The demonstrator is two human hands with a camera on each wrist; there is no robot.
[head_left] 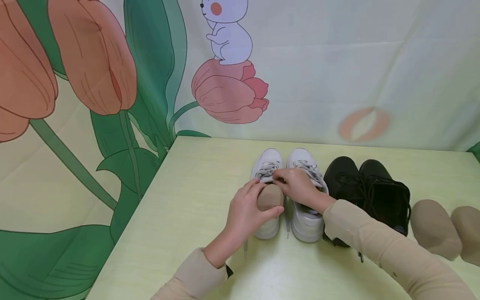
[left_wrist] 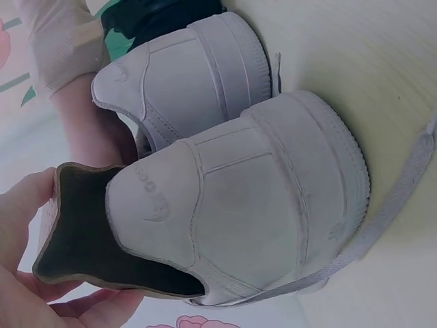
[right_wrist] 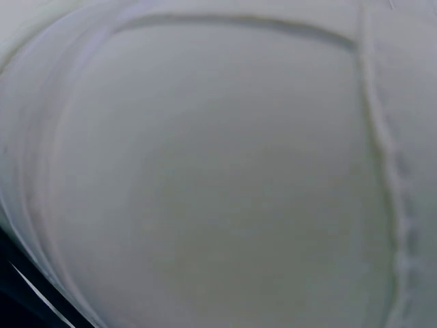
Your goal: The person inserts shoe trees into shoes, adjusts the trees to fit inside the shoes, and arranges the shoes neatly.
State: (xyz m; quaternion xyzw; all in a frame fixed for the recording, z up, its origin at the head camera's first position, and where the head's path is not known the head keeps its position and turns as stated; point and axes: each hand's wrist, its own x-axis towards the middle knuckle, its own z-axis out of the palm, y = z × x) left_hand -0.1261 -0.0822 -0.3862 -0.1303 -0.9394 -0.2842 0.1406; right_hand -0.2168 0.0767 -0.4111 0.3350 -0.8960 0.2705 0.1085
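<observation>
**Tan shoe insert point(head_left: 271, 197) part-way into the left white sneaker point(head_left: 268, 230)**

The insert sits at the mouth of the left white sneaker, one end within the opening and the rest standing out above the collar. From my left wrist I see its dark hollow side, which faces the sneaker's heel.

My left hand point(head_left: 244, 211) grips the insert, fingers curled along one side and thumb reaching round the other – parted only as far as its width. My right hand point(head_left: 298, 186) crosses over the right white sneaker point(head_left: 307, 227), with bent fingertips close together at the tongue of the left one, just ahead of the insert. I cannot tell whether they pinch the tongue or merely touch it; the right wrist view shows only a blurred off-white stitched panel point(right_wrist: 225, 178).

The two sneakers stand side by side, toes pointing away from me, and a grey lace point(head_left: 288, 225) hangs between them. Right of them is a pair of black lace-up shoes point(head_left: 343, 180), and beyond those lie two more tan inserts point(head_left: 436, 230), close together. Everything rests on a pale yellow-green table point(head_left: 206, 175) – behind it hangs a tulip-printed backdrop point(head_left: 318, 75).
</observation>
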